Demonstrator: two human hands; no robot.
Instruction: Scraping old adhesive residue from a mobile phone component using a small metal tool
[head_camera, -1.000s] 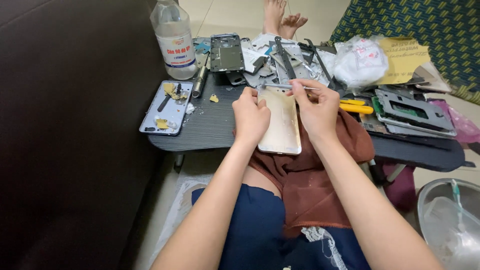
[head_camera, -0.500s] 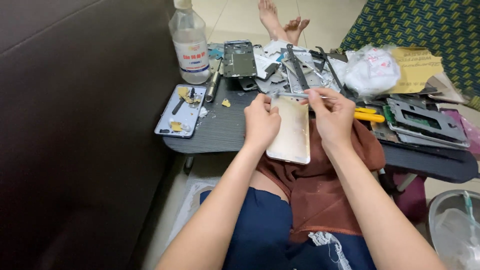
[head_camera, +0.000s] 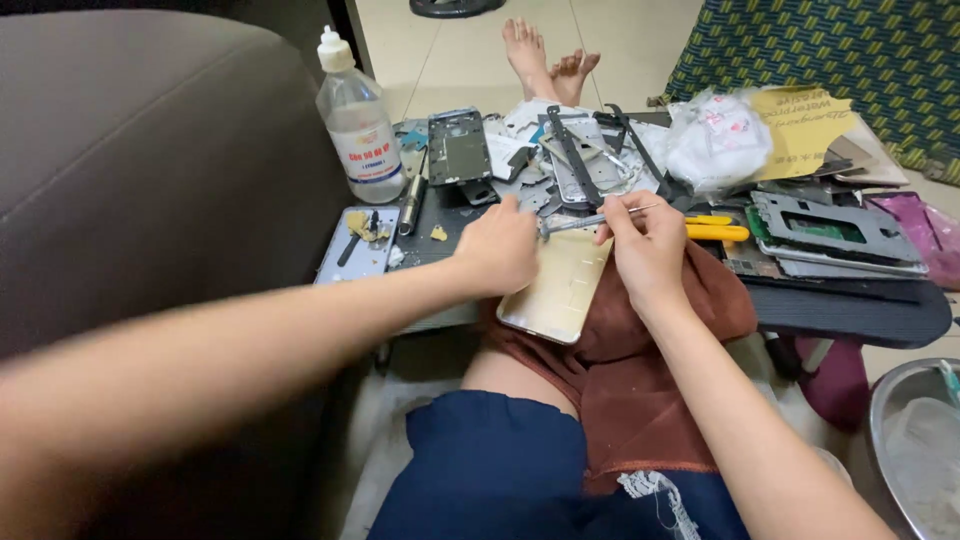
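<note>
The left hand (head_camera: 497, 247) is closed over the top left corner of a pale gold, flat rectangular phone back shell (head_camera: 558, 290), pressing it down on the brown cloth (head_camera: 640, 370) draped over the person's knee, while the right hand (head_camera: 648, 250) pinches a thin silver metal tweezer-like tool (head_camera: 590, 220) whose tip lies at the shell's upper edge, between the two hands. Half a second ago the left hand sat lower along the shell's side; it has since slid up towards the top corner, close to the tool tip, and the view has swung left and nearer, so the work now seems centred on that top edge, with the shell braced there by both hands. Just beyond the right hand lies a yellow-handled cutter (head_camera: 715, 227) on the low dark table (head_camera: 850, 310). Past the left hand sit a grey phone body lying face up with scraps on it (head_camera: 360, 250) and a clear plastic bottle with a white nozzle cap (head_camera: 355, 115). Further out are a dark phone frame (head_camera: 458, 145), a heap of grey metal phone frames (head_camera: 590, 160), a white crumpled plastic bag (head_camera: 718, 135), and a green circuit board in a grey frame (head_camera: 835, 228). At the far right stands a steel basin (head_camera: 915, 450).
</note>
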